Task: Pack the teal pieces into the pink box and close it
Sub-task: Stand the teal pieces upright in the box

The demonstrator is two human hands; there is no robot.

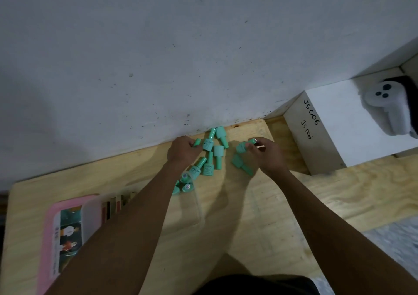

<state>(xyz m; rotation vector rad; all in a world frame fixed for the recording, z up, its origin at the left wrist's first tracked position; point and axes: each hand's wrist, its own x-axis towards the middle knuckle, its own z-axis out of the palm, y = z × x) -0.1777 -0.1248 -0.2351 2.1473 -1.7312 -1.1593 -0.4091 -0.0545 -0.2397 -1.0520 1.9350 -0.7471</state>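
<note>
Several teal bottles [213, 149] lie scattered on the wooden table [226, 215] near the wall. My left hand [182, 151] grips one teal bottle [197, 142] at the left of the pile. My right hand [267, 154] pinches another teal bottle [243, 146] on the right side. One more teal bottle [242, 164] lies just below that hand. A few teal bottles [184, 182] sit inside the clear part of the pink box [49, 238], which lies open at the lower left, partly hidden behind my left forearm.
A white box [339, 131] marked JS 006 stands at the right with a white controller [389, 106] on top. A grey wall [158, 57] runs along the table's far edge. Coloured strips [115, 204] lie inside the pink box.
</note>
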